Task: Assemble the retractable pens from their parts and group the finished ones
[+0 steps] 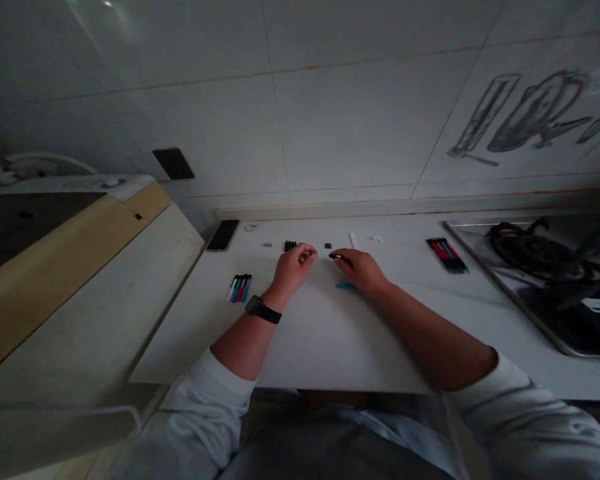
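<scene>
Over the white counter, my left hand [294,265] is closed in a pinch, with a tiny light tip showing at its fingertips; what it is I cannot make out. My right hand [363,268] pinches a small black piece [333,256], a short gap from the left fingertips. Partly under the right hand lies a blue pen barrel [346,286]. Small black parts [290,245] sit behind the left hand, beside several small springs [267,244]. A small dark square [329,246] lies beyond both hands, with a white strip [353,240] and little white pieces [377,239] to its right.
Several coloured pen pieces [239,288] lie left of my left wrist. A row of red and black pens [447,255] lies at the right, next to a gas stove [545,267]. A phone [223,235] rests at the back left, near a large white appliance [130,267].
</scene>
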`<state>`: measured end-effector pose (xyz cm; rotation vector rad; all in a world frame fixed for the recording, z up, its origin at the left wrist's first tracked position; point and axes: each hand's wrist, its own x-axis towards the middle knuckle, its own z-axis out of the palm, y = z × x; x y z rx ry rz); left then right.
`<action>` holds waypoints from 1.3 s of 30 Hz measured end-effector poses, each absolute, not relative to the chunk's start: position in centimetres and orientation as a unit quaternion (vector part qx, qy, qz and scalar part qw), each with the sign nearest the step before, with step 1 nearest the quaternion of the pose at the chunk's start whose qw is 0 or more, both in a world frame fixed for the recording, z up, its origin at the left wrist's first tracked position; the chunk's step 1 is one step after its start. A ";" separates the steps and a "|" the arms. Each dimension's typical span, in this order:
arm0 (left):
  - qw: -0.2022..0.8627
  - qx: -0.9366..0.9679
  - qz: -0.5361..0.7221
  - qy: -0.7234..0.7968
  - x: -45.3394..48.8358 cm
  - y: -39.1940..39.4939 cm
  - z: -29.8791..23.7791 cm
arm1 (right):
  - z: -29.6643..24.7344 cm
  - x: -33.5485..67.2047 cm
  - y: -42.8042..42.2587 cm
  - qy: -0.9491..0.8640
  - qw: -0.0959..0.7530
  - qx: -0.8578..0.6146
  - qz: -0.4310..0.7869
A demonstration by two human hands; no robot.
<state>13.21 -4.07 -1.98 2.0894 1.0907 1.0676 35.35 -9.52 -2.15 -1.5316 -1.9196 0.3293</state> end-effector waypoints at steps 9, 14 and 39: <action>0.359 0.755 0.405 0.370 14.0 -4.9 -2.1 | -2.4 34.9 -10.5 -0.723 0.371 -0.560 0.159; 0.345 0.758 0.420 0.361 14.0 -5.1 -1.9 | -2.1 34.8 -10.7 -0.728 0.367 -0.559 0.151; 0.298 0.810 0.336 0.377 13.7 -4.6 -2.7 | -2.4 35.0 -10.8 -0.746 0.371 -0.544 0.102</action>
